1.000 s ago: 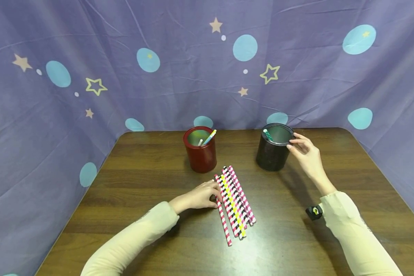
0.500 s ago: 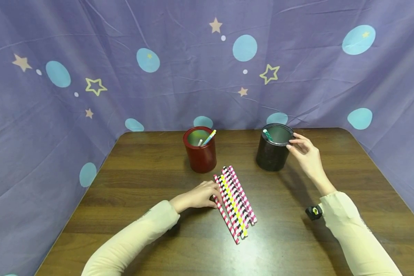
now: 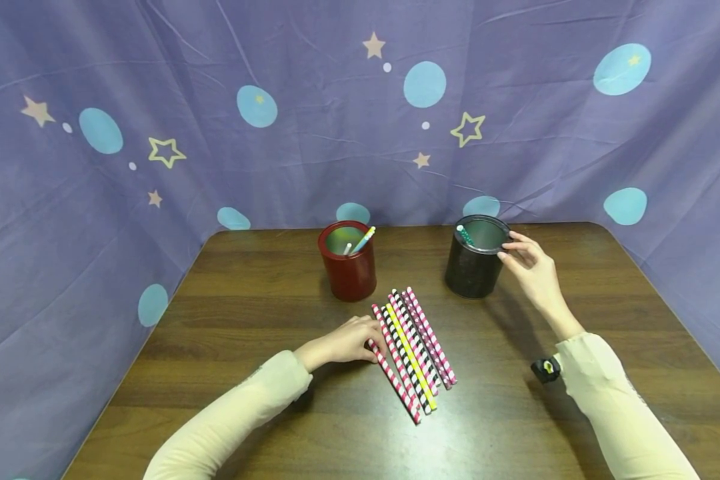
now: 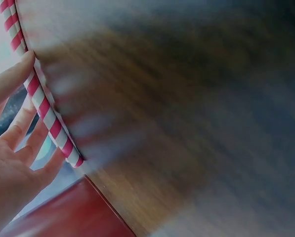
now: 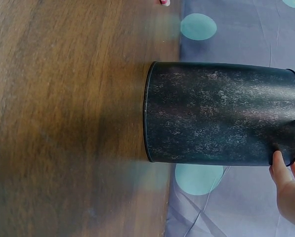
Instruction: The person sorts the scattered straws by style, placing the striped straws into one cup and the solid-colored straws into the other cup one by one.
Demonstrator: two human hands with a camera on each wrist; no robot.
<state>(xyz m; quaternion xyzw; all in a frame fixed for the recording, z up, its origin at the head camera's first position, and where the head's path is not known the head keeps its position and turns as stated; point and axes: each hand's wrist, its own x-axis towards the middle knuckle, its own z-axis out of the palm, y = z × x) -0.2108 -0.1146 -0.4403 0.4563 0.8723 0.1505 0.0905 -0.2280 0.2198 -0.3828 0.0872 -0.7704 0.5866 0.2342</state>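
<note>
My left hand (image 3: 355, 340) is at the left edge of a fanned row of striped paper straws (image 3: 409, 347). It pinches a red-and-white striped straw (image 4: 51, 121) between thumb and fingers in the left wrist view. Black-and-white, yellow and purple straws lie to its right on the wooden table (image 3: 264, 267). My right hand (image 3: 537, 273) holds the upright black can (image 3: 474, 270) at its right rim; in the right wrist view its thumb lies against the can's outer wall. A green dotted straw (image 3: 465, 235) leans inside that can.
A red can (image 3: 351, 273) stands behind the straws, left of the black one, with a blue-and-yellow straw (image 3: 363, 240) and a whitish straw (image 3: 347, 249) in it. A patterned purple curtain (image 3: 336, 167) hangs behind the table.
The straws have spread out, their lower ends sliding to the right. The leftmost straw's lower end has swung right under my left hand. My right hand and both cans stay put.
</note>
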